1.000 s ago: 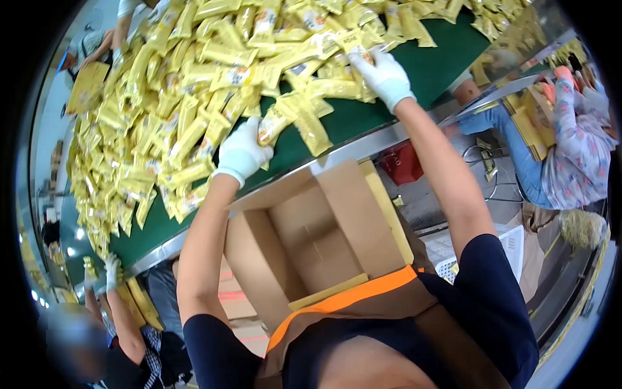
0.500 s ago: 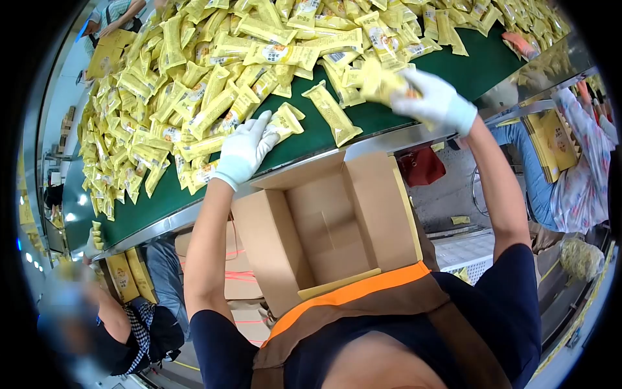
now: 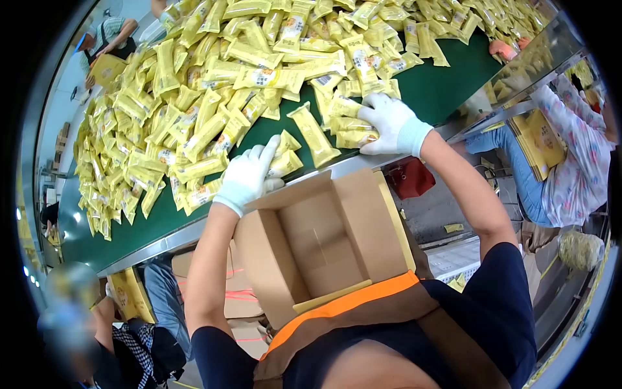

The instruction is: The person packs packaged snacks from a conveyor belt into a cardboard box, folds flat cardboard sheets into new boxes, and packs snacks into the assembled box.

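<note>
In the head view, my left hand (image 3: pixel 249 174), in a white glove, has its fingers and thumb around a couple of yellow wrapped snack packets (image 3: pixel 285 162) at the belt's near edge. My right hand (image 3: pixel 394 126), also gloved, grips several snack packets (image 3: pixel 350 123) stacked side by side on the belt. A single packet (image 3: pixel 313 135) lies between the two hands. Below them an open cardboard box (image 3: pixel 324 240) stands against my apron, flaps spread, its inside showing bare cardboard.
A large heap of yellow packets (image 3: pixel 194 110) covers much of the green conveyor belt (image 3: pixel 453 94). A metal rail (image 3: pixel 175 240) edges it. Co-workers sit at left and right; one person in a floral sleeve (image 3: pixel 576 162) has folded yellow cartons (image 3: pixel 538 142). A red bag (image 3: pixel 410 178) hangs below the rail.
My right hand has come down and left with its packets, from a blurred motion to rest at the belt's near edge. My left hand stays by its packets. The view has shifted slightly.
</note>
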Demonstrator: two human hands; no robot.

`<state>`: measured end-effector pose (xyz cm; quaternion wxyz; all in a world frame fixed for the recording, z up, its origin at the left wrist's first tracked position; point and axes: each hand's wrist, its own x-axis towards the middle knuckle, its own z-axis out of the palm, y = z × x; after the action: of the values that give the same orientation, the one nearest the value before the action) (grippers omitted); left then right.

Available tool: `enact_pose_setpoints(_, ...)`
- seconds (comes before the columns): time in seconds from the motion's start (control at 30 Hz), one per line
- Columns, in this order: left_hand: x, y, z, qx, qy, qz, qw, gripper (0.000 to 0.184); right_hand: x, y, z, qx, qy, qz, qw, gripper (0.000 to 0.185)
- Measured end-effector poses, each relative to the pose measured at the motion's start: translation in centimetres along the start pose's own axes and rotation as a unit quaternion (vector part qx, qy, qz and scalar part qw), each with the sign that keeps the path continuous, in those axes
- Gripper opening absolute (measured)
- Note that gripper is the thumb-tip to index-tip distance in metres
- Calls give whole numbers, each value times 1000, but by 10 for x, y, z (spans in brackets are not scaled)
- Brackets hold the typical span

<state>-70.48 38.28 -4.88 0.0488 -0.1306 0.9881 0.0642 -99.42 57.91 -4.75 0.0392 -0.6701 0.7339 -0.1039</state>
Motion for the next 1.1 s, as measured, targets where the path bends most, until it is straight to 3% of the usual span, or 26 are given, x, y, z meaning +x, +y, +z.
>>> enact_pose_setpoints(0.1,-3,-3,4,-26,46,-14,999,94,2,5,15,65,31,36,997,64)
enact_pose_setpoints(0.17,-7,-4,2,-71,99,-41,992,92,3,-4,-2,69,-40,52,996,69)
enact_pose_setpoints(0.23,-13,-8,-6,-165,168,-86,968,95,-1,-7,-5,67,-58,58,994,69)
enact_pose_setpoints(0.27,-15,-18,-6,-150,224,-81,960,96,-3,-5,-4,77,-28,53,995,66)
enact_pose_setpoints(0.3,-20,-25,-7,-385,192,-165,888,94,-4,-3,-6,68,-22,61,996,65)
enact_pose_setpoints(0.37,-37,-24,-36,-377,325,-133,857,90,-5,-8,-23,-62,25,30,997,69)
enact_pose_setpoints(0.4,-47,-24,-48,-463,352,-157,798,85,-8,-13,-31,-70,80,9,994,74)
enact_pose_setpoints(0.43,-63,-42,-51,-381,361,-242,816,81,-11,-6,-19,-60,134,-17,989,81)
enact_pose_setpoints(0.5,-85,-70,-55,-484,376,-255,748,81,-16,11,9,24,21,12,999,88)
enact_pose_setpoints(0.57,-107,-75,-67,-457,280,-266,801,87,-15,10,1,81,-21,174,981,92)
enact_pose_setpoints(0.63,-118,-83,-62,-374,194,-265,867,93,-8,22,6,71,-42,163,983,90)
enact_pose_setpoints(0.67,-119,-94,-55,-153,148,-231,950,98,-4,25,5,60,-72,166,982,90)
enact_pose_setpoints(0.77,-104,-76,-65,-59,-74,-201,975,83,3,30,-2,119,-133,177,968,87)
enact_pose_setpoints(0.8,-102,-71,-62,-29,-79,-189,978,75,1,32,-5,151,-143,189,960,85)
enact_pose_setpoints(0.87,-122,-96,-18,-22,46,-92,994,71,-8,52,-3,246,-110,201,942,83)
enact_pose_setpoints(0.9,-120,-85,-21,-54,26,-79,995,75,-12,62,0,308,-70,188,930,82)
enact_pose_setpoints(0.97,-137,-85,0,-106,85,-102,985,88,-5,52,-28,521,17,163,838,85)
enact_pose_setpoints(1.07,-135,-61,-2,-21,80,-111,990,89,30,54,-34,601,145,222,754,82)
enact_pose_setpoints(1.1,-137,-59,2,3,93,-104,990,89,49,74,-19,566,176,210,778,85)
